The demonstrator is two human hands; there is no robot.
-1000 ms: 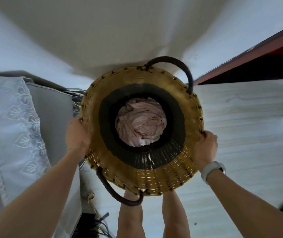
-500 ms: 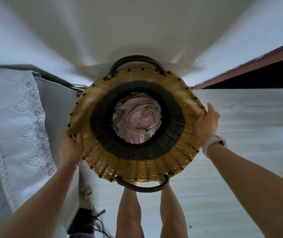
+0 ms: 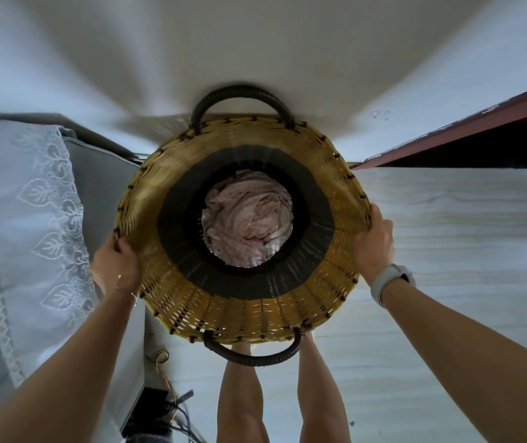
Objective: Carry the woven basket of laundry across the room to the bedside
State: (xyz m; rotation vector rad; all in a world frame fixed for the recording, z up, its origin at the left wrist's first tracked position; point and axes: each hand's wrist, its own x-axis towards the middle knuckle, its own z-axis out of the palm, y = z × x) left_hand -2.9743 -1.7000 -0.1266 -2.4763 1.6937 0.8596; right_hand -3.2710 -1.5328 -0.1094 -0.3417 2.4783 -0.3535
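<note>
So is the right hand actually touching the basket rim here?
Touching. The head view shows the right hand wrapped over the woven basket rim at its right edge, with no gap showing.

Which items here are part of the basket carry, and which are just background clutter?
Job:
- woven basket, gripped at its rim
- pink laundry inside it
- left hand on the left rim
- right hand on the right rim
- bed with lace cover beside it

Lying about:
- cables on the floor by the bed
- red-brown furniture edge
</note>
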